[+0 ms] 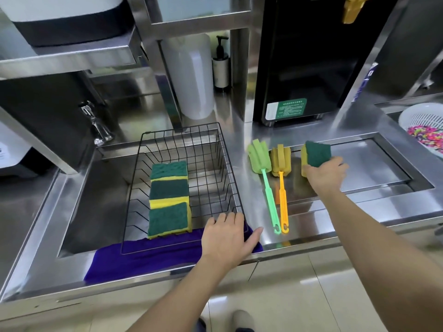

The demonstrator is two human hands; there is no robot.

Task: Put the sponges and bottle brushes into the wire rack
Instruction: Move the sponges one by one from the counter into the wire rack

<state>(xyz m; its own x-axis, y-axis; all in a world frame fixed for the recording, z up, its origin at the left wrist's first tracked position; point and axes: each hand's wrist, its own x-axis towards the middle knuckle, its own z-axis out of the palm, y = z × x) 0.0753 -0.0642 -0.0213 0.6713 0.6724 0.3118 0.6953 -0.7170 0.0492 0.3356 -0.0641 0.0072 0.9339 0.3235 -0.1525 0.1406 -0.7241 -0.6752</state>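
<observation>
A black wire rack [223, 149] sits over the sink, and three green-and-yellow sponges [169, 198] stand in a row inside it. My left hand [227, 238] rests on the rack's near right corner, fingers hooked over the rim. To the right on the steel counter lie a green bottle brush [266, 180] and an orange bottle brush [281, 185], side by side with handles toward me. Further right, my right hand [324, 174] grips another green-and-yellow sponge [316, 155], tilted up on its edge.
A purple cloth [143, 259] hangs over the sink's front edge under the rack. A tap [96, 125] stands at the back left. A black appliance [304, 68], a pump bottle [221, 65] and a white colander [424, 125] with coloured bits border the counter.
</observation>
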